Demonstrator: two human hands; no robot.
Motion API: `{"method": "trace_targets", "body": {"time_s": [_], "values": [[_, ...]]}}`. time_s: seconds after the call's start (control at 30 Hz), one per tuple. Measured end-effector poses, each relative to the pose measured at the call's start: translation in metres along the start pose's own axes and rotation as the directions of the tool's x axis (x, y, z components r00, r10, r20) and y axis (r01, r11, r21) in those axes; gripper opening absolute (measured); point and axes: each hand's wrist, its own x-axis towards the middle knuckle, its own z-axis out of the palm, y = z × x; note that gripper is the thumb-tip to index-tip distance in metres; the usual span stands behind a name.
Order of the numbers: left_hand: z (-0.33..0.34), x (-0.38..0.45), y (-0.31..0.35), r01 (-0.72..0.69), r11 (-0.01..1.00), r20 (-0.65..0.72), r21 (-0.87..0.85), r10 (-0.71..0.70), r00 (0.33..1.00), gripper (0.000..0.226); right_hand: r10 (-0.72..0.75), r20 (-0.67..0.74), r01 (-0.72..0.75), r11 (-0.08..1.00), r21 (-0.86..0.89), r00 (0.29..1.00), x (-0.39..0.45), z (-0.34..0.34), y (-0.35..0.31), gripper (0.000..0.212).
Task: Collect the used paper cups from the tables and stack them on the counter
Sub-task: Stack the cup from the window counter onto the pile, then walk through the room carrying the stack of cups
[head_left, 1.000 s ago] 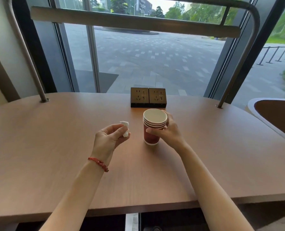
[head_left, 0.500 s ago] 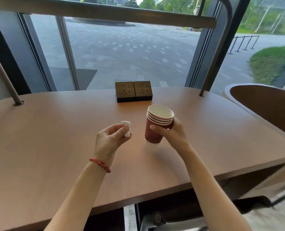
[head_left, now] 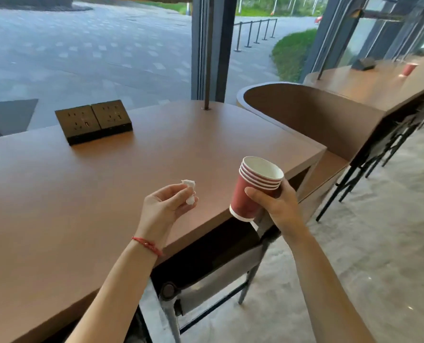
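In the head view, the stack of cups (head_left: 255, 188), red paper ones nested together with four rims showing, is off the table (head_left: 87, 194) and held in the air past its near right corner, tilted a little to the left. So the collecting looks well along. What is left, judging from here, is at least one more red cup (head_left: 408, 68) standing on the long table (head_left: 369, 85) at the far right, and then setting the stack on the counter, which I cannot pick out.

The right hand (head_left: 276, 206) wraps the stack's side, thumb across the front and fingers curled behind, forearm reaching up from the lower right. The left hand (head_left: 165, 209) hovers over the table, palm up, fingertips pinching a small white paper wad (head_left: 189, 193).
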Motion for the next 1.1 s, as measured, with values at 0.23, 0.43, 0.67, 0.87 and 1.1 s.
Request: {"method": "trace_targets", "body": {"time_s": [0.23,0.43,0.67,0.87,1.1], "values": [[0.091,-0.018,-0.057,0.096,0.992,0.114,0.082,-0.105,0.988,0.010,0.008,-0.221,-0.018,0.999,-0.043,0.975,-0.055,-0.121,0.017,0.070],[0.203,-0.054,-0.126,0.165,0.970,0.222,0.177,-0.202,0.954,0.006,0.053,-0.396,-0.088,0.994,-0.071,0.917,-0.117,-0.238,0.037,0.055],[0.317,-0.091,-0.193,0.215,0.940,0.384,0.266,-0.307,0.871,0.005,0.092,-0.582,-0.148,0.988,-0.049,0.808,-0.176,-0.351,0.052,0.052],[0.386,-0.107,-0.234,0.245,0.906,0.485,0.345,-0.396,0.780,0.005,0.111,-0.707,-0.181,0.983,-0.025,0.699,-0.210,-0.411,0.058,0.052],[0.470,-0.097,-0.286,0.272,0.871,0.593,0.410,-0.481,0.645,0.017,0.141,-0.798,-0.215,0.976,0.014,0.586,-0.213,-0.477,0.076,0.052]]}}
